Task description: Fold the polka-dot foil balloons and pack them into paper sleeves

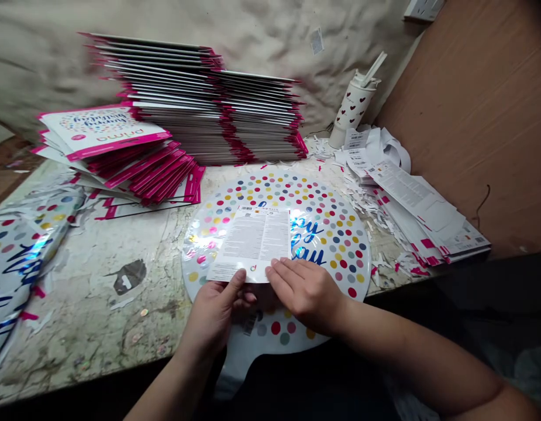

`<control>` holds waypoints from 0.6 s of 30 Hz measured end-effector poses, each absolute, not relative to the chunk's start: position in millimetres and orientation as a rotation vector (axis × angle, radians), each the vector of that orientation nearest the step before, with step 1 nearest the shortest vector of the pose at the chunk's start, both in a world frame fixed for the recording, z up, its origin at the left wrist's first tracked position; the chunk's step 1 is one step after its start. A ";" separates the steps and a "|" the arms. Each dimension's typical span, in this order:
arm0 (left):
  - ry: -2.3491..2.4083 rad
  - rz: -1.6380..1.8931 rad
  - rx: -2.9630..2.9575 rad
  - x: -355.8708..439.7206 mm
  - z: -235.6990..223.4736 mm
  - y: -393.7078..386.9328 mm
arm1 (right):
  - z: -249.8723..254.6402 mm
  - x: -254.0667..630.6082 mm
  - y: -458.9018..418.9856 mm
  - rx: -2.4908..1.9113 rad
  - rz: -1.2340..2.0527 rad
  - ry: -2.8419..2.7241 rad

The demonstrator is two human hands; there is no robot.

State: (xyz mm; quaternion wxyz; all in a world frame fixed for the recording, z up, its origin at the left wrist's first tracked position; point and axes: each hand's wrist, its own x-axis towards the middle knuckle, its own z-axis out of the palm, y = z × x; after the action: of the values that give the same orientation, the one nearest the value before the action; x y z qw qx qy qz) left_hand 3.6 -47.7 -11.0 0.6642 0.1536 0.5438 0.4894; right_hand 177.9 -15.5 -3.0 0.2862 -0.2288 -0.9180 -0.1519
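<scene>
A flat foil balloon (347,234) with coloured dots and blue lettering lies on the table in front of me, its tail hanging past the front edge. Over its middle is a white printed card (257,237) with small text and a barcode, covering part of the lettering. My left hand (213,313) pinches the card's lower left corner, thumb on top and fingers below. At the lower right corner, my right hand (307,292) grips the card with its fingers pressed together over the edge; its thumb is hidden.
Tall stacks of pink-edged card packets (182,105) stand at the back, with a fanned pile (121,152) to their left. More dotted foil balloons (16,263) lie far left. Printed cards (428,204), paper scraps (384,234) and a heart-patterned tumbler (351,108) are at right, by a brown board (472,128).
</scene>
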 end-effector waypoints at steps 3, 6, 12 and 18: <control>1.087 1.103 0.114 8.3 -9.1 -46.3 | -6.2 179.4 -19.5 -0.651 -0.377 -2.454; 0.986 1.148 0.047 14.1 -7.0 -47.3 | -4.9 182.1 -17.8 -0.708 -0.202 -2.485; 1.097 1.171 0.388 19.8 -7.8 -51.6 | 2.0 170.4 -9.1 -0.928 0.320 -2.417; 1.176 1.256 0.393 24.1 -9.1 -49.8 | -1.3 159.3 -3.0 -0.958 0.521 -2.343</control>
State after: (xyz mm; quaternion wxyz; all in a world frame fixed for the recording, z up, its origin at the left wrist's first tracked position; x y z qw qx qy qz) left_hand 24.1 -49.8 -9.1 0.6353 0.1718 0.5145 0.5496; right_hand 159.3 -3.0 -1.3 0.2749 -0.3563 -0.8717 0.1939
